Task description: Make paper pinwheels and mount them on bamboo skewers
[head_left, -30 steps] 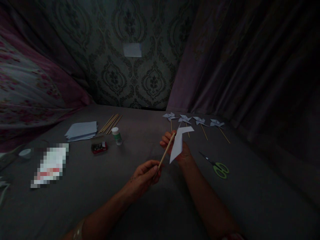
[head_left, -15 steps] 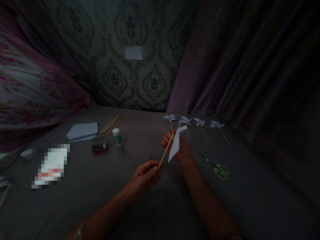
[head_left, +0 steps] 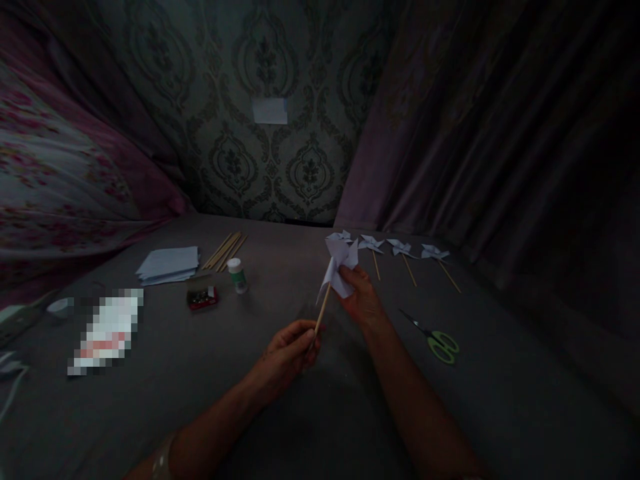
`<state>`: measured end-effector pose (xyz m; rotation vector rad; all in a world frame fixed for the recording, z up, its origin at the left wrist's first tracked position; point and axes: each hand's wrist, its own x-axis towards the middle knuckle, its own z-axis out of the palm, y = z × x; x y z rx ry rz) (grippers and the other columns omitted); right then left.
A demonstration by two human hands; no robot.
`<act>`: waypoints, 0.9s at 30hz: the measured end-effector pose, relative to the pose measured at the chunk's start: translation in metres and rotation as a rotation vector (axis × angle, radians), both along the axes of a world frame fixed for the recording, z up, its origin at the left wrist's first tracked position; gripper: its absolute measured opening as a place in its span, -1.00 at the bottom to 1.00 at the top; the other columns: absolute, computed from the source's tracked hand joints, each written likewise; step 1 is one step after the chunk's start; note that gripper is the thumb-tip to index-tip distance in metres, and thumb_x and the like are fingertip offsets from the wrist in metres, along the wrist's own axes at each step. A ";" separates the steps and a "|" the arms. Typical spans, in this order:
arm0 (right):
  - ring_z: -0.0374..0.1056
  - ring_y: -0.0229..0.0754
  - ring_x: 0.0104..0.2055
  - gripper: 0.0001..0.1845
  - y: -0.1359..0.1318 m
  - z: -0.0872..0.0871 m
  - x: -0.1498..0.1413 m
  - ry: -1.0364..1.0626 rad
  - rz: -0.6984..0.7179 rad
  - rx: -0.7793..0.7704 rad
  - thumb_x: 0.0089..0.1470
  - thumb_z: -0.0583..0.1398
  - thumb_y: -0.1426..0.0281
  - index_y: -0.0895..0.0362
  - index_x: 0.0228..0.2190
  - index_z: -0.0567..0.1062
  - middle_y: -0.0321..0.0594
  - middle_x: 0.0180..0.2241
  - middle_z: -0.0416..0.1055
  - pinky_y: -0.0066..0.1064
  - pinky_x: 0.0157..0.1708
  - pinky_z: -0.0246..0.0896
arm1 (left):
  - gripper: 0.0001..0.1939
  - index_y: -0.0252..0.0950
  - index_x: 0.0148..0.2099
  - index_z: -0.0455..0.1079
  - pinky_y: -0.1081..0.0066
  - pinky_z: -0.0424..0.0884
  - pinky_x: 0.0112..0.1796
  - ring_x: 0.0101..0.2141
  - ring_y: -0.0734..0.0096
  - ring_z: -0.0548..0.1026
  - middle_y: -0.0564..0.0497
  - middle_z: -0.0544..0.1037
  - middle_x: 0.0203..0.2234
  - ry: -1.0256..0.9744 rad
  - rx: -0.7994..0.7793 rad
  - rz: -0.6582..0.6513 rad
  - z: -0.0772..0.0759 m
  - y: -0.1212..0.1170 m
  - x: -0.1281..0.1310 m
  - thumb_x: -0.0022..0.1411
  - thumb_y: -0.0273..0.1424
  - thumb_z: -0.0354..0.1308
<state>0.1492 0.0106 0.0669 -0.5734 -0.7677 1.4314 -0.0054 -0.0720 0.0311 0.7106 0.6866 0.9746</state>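
Note:
My left hand [head_left: 293,350] grips the lower part of a thin wooden stick [head_left: 323,311], which slants up and to the right. At its upper end is a white paper pinwheel [head_left: 339,259], its blades fanned toward me. My right hand [head_left: 363,297] is closed on the pinwheel's right side, the thumb pressed on a blade. Fingers behind the paper are hidden. Several finished-looking paper pinwheels on sticks [head_left: 401,248] lie in a row behind and to the right. Green-handled scissors [head_left: 435,339] lie right of my right forearm.
On the left are a stack of white paper [head_left: 169,264], loose wooden sticks [head_left: 225,251], a white-capped glue bottle [head_left: 237,277] and a small red box of metal pins [head_left: 203,297]. A blurred-out packet [head_left: 107,332] lies nearer me. Patterned wall and curtains close the back.
The paper pinwheel has turned from edge-on to show its blades and now covers the stick's top. My right hand has shifted its hold; my left hand keeps the stick.

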 end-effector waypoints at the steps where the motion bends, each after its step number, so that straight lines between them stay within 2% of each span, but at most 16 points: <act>1: 0.37 -0.30 -0.48 -0.79 0.000 0.000 0.000 -0.006 -0.012 0.005 -0.28 0.39 0.37 0.06 -0.49 0.52 -0.37 -0.49 0.49 -0.47 -0.44 0.31 | -0.68 -0.34 -0.27 0.50 0.54 0.11 -0.52 -0.57 0.64 0.26 0.08 0.37 -0.55 0.003 0.005 0.003 0.000 0.000 0.001 -0.04 -0.26 0.40; 5: 0.36 -0.30 -0.46 -0.79 -0.001 -0.003 0.002 -0.016 -0.002 0.039 -0.26 0.39 0.35 0.06 -0.48 0.52 -0.36 -0.49 0.48 -0.46 -0.44 0.28 | -0.68 -0.32 -0.27 0.49 0.53 0.11 -0.52 -0.56 0.62 0.26 0.08 0.38 -0.55 0.054 0.062 0.020 0.000 -0.002 0.002 -0.01 -0.22 0.37; 11: 0.16 -0.35 -0.52 -0.72 -0.007 0.002 0.008 -0.028 0.103 0.175 -0.29 0.42 0.23 0.05 -0.47 0.54 -0.37 -0.51 0.32 -0.43 -0.45 0.19 | -0.66 -0.33 -0.22 0.49 0.50 0.16 -0.52 -0.55 0.56 0.28 0.06 0.39 -0.54 0.286 0.303 0.081 0.000 -0.004 0.000 0.11 -0.14 0.25; 15: 0.05 -0.36 -0.54 -0.73 -0.012 0.010 0.009 -0.045 0.169 0.286 -0.27 0.41 0.15 0.01 -0.52 0.54 -0.39 -0.51 0.19 -0.43 -0.49 0.12 | -0.71 -0.33 -0.21 0.47 0.50 0.24 -0.48 -0.50 0.52 0.31 0.04 0.39 -0.50 0.437 0.497 0.122 0.002 -0.007 -0.003 0.22 -0.19 0.12; 19: 0.00 -0.34 -0.54 -0.76 -0.013 0.012 0.011 -0.094 0.159 0.347 -0.22 0.39 0.13 -0.03 -0.52 0.53 -0.39 -0.52 0.10 -0.42 -0.49 0.12 | -0.75 -0.31 -0.19 0.47 0.50 0.26 -0.47 -0.49 0.52 0.33 0.03 0.40 -0.47 0.523 0.638 0.153 0.003 -0.009 -0.005 0.28 -0.28 0.03; 27: 0.02 -0.32 -0.53 -0.83 -0.011 0.013 0.010 -0.102 0.133 0.413 -0.11 0.34 0.18 -0.03 -0.56 0.53 -0.37 -0.54 0.09 -0.42 -0.50 0.14 | -0.72 -0.29 -0.11 0.48 0.52 0.27 -0.45 -0.47 0.53 0.33 0.03 0.39 -0.46 0.572 0.732 0.164 0.000 -0.010 -0.006 0.33 -0.32 -0.02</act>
